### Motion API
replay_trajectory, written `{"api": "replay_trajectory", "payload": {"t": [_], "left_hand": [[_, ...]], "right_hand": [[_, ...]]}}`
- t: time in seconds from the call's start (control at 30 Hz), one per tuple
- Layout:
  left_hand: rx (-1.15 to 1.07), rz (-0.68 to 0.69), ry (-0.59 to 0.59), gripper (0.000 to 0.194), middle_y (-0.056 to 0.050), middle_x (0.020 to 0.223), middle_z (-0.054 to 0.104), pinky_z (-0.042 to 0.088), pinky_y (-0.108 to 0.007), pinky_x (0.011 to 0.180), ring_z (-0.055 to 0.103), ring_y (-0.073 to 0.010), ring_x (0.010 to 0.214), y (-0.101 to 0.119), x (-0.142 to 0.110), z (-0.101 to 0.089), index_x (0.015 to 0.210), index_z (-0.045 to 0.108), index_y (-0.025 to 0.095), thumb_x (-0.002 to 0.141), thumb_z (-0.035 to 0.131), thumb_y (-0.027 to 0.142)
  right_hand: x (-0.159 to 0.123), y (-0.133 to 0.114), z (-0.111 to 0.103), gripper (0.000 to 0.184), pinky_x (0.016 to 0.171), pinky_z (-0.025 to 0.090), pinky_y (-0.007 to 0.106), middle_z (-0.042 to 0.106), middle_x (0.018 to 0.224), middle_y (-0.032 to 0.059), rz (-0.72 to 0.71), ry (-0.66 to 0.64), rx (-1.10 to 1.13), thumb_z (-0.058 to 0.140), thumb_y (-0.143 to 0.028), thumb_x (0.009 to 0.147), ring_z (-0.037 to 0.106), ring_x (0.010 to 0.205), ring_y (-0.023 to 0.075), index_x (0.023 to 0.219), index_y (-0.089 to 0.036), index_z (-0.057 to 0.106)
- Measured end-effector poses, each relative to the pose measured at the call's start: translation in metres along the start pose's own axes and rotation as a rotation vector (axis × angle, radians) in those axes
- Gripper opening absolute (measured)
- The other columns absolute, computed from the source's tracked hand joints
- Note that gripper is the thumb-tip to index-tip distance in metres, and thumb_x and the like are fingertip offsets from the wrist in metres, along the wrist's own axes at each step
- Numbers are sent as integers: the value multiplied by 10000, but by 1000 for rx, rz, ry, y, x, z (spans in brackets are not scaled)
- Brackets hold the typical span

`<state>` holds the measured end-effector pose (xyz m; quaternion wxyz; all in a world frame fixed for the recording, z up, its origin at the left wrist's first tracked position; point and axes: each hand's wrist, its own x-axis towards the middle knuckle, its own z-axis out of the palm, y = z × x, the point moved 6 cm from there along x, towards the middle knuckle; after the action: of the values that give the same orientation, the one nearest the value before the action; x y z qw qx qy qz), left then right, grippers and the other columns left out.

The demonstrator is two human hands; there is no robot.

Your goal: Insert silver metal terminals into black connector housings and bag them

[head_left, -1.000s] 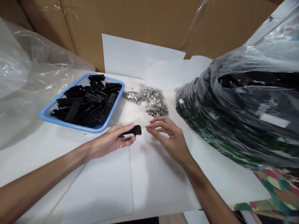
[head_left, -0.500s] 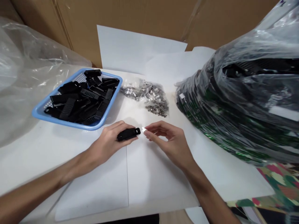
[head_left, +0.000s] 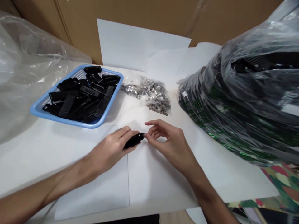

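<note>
Closed around a black plastic housing (head_left: 133, 141), the left hand (head_left: 113, 144) has its back turned up, fingers over the top and thumb along the near side. We find the piece lying lengthwise in that grip, its inner end hidden beneath the fingers and its outer end protruding toward the right hand (head_left: 171, 141). It is held over the middle of the white worktop (head_left: 23, 158), well apart from the front edge.

At the protruding end we note the right thumb tip, touching or nearly touching it. The right index finger is raised clear of the thumb, leaving a narrow gap, while the other fingers are curled behind; we cannot tell whether a small part is pinched there.

Toward the worktop's back left corner we record a blue plastic basket (head_left: 67, 123), heaped with similar black housings (head_left: 87, 93) lying at mixed angles. Just right of its rim, near the back edge, are clear bags of small metal parts (head_left: 156, 95), some parts at the near side. A large clear bag of black and green items (head_left: 233, 109) bulges along the right edge. At the front right corner we see camouflage-patterned material (head_left: 281, 182).
</note>
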<state>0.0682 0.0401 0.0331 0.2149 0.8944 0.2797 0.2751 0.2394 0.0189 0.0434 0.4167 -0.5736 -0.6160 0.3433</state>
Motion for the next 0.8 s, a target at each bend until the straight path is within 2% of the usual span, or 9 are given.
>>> {"api": "replay_trajectory", "payload": {"t": [0.13,0.23,0.33,0.43,0.5,0.6,0.8], "left_hand": [[48,36,2,225,-79,1025,714,593,-343,795,735,-234,928,3,-1,2,1216,638,179,1068,533,310],[27,24,17,198,-68,1036,720,590,-331,804,733,-224,925,3,-2,0,1202,639,197,1056,563,307],[-16,-29,40,199,-36,1034,731,587,-292,812,736,-194,912,0,-1,-4,1216,633,229,1033,620,306],[-78,-64,57,288,-30,1126,745,589,-269,857,741,-182,961,-1,0,-7,1289,607,263,1011,663,313],[-115,-49,64,326,-33,1153,742,587,-270,884,741,-177,981,2,0,-8,1331,597,270,1013,663,289],[-121,-8,71,304,-40,1122,727,588,-264,875,739,-170,974,7,0,-9,1333,627,260,1030,630,235],[-104,13,63,351,-49,1145,710,608,-269,833,738,-181,989,10,-3,-9,1391,634,307,1051,588,230]], "right_hand": [[1,2,3,229,699,567,285,707,754,-8,34,-44,-9,741,-228,876,690,707,161,1097,-202,685],[1,8,0,256,647,546,277,694,723,-6,78,-31,0,787,-356,878,676,685,165,1062,-200,702],[0,12,-3,267,627,552,275,717,766,16,107,-59,51,734,-443,928,689,695,170,1045,-203,740],[-2,10,-5,202,759,606,302,779,1036,43,72,-124,96,694,-376,965,738,839,177,1096,-247,776],[-4,7,-6,205,829,621,320,776,1133,35,35,-148,122,727,-323,940,747,929,186,1133,-280,782],[-4,4,-5,194,821,637,335,788,1092,30,9,-157,161,756,-296,914,752,968,204,1104,-283,791],[-4,3,-4,169,779,638,341,800,1061,35,10,-146,160,765,-319,911,758,900,205,1068,-263,794]]}}
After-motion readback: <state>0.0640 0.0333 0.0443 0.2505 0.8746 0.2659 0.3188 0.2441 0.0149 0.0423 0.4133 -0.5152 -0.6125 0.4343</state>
